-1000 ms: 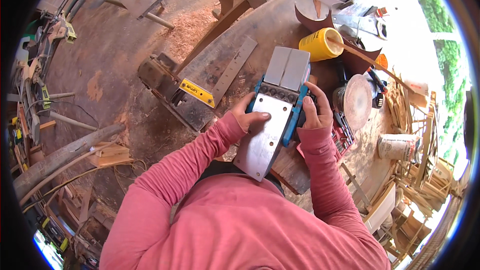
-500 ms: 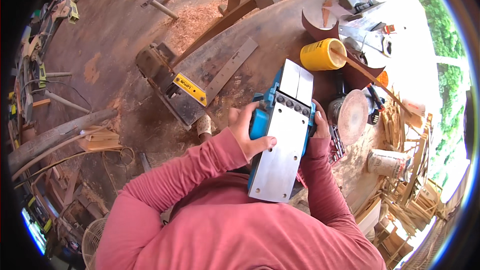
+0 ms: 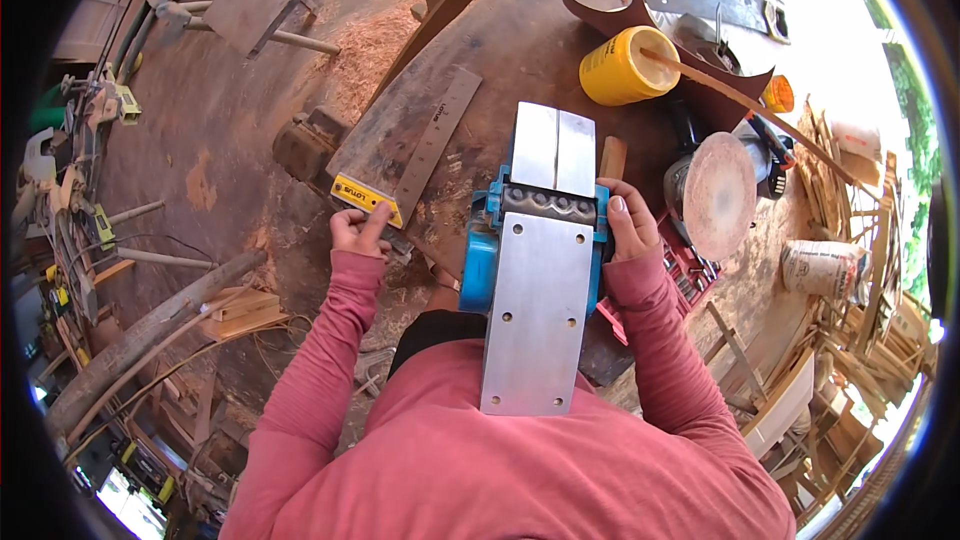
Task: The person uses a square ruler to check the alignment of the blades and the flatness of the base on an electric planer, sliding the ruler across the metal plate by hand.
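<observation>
My right hand (image 3: 630, 222) grips the right side of a blue electric planer (image 3: 535, 310), held upside down against my front. Its silver sole faces up, with the cutter drum showing between the two plates. My left hand (image 3: 360, 232) is closed at the yellow handle of a try square (image 3: 438, 125), thumb and fingertips on the handle's near edge. The square's steel blade still lies along the workbench, pointing away to the right. Part of my right fingers is hidden beneath the planer.
On the workbench (image 3: 520, 35) stand a yellow tub (image 3: 620, 70) with a wooden stick across it and a tool with a round sanding disc (image 3: 718, 195). A handsaw (image 3: 720, 10) lies farther back. A red tool case (image 3: 680, 285) and a white bucket (image 3: 825, 268) are at right.
My left hand has left the planer and reached left to the try square's handle. The planer, now in my right hand alone, is turned more upright in view and sits slightly further left.
</observation>
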`<state>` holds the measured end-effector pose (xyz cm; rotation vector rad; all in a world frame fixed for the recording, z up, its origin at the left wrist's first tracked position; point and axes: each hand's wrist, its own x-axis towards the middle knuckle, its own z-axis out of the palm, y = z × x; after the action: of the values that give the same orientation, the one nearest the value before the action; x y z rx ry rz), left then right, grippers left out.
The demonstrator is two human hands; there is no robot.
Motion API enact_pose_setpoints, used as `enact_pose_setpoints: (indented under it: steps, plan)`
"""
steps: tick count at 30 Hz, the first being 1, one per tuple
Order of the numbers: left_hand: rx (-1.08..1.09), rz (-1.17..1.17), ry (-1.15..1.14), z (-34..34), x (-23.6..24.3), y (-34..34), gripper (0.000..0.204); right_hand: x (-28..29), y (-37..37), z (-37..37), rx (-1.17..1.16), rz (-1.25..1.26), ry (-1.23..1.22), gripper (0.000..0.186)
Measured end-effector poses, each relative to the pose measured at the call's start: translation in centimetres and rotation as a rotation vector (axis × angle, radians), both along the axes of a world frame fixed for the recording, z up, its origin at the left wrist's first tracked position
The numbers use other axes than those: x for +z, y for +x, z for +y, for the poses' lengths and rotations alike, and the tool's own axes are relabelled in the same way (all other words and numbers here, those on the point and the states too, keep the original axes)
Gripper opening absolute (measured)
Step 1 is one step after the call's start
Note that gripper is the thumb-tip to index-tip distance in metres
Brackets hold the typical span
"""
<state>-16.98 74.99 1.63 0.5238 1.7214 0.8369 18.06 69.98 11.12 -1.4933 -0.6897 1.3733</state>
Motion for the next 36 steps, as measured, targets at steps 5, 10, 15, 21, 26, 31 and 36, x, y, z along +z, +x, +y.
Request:
enact_pose_setpoints:
  steps: [5,10,15,21,26,31,36]
  plan:
    - [-0.16,-0.01,0.073,1.5,-3.3,-1.1,0.048,-0.3,-0.5,-0.2,-0.038,0.009,0.01,0.036]
    - [-0.308,0.495,0.306,2.5,-2.6,-0.9,0.086,-0.5,-0.7,-0.4,-0.069,0.046,0.026,0.036]
    - [-0.095,0.542,0.203,2.1,-4.4,1.1,0.123,-1.1,-0.7,-0.7,-0.106,0.105,0.05,0.035]
    - [-0.067,0.12,0.286,5.1,-7.1,-4.8,0.092,-1.6,-0.5,-0.8,-0.104,0.05,0.054,0.036]
    - [-0.155,0.183,0.367,9.6,-8.0,-10.2,0.043,-1.2,-0.7,-0.6,-0.092,0.061,0.076,0.037]
    - [0.078,-0.125,0.032,11.3,-10.8,-10.8,0.052,-1.2,-0.5,-0.6,-0.073,0.017,0.086,0.037]
    - [-0.073,0.011,0.4,12.7,-9.8,-7.9,0.041,-1.7,-0.4,-0.7,-0.084,0.039,0.082,0.037]
